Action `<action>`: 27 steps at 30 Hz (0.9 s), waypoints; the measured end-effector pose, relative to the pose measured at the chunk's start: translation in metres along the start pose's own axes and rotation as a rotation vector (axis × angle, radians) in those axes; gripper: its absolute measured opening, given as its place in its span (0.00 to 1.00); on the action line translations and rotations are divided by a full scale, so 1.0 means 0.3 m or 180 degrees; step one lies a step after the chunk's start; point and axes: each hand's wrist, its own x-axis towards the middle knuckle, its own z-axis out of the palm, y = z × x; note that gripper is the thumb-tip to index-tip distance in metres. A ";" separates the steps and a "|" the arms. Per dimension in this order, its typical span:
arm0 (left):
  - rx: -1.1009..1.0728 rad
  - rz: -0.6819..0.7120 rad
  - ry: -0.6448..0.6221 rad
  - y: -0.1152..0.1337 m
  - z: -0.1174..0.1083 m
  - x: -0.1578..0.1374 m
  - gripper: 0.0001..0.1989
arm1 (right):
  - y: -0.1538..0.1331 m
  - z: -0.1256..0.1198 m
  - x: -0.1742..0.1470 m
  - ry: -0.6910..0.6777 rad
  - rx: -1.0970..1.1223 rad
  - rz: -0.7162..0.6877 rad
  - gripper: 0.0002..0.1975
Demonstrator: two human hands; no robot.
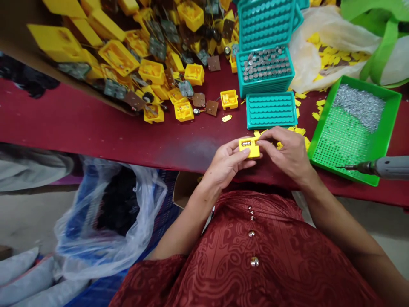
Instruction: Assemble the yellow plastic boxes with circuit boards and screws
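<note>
Left hand (228, 160) and right hand (287, 151) both pinch yellow case (249, 147) — batteries seated; far pile of cases (153, 64) unfilled.

Dressed in a dark red garment (275, 260) of glossy cloth, patterned all over with tone-on-tone swirls and curls. Down the front, a row of small round metal buttons (252, 233), the lowest the largest. Gathered folds near the top. Forearms bare, no sleeves at the wrists. Left hand (228, 160) and right hand (289, 151) bare, without rings or gloves.
</note>
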 end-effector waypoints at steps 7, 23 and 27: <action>-0.0023 0.0244 0.0276 0.029 -0.056 -0.001 0.21 | 0.125 0.017 0.092 0.0193 -0.1364 -0.0125 0.06; -0.0225 0.0281 0.0384 0.075 -0.129 0.060 0.27 | -0.095 -0.168 0.253 0.1643 -0.1583 -0.1118 0.08; -0.0150 0.0369 0.0371 0.068 -0.130 0.066 0.26 | -0.038 -0.145 0.542 0.1568 -0.1707 -0.0526 0.07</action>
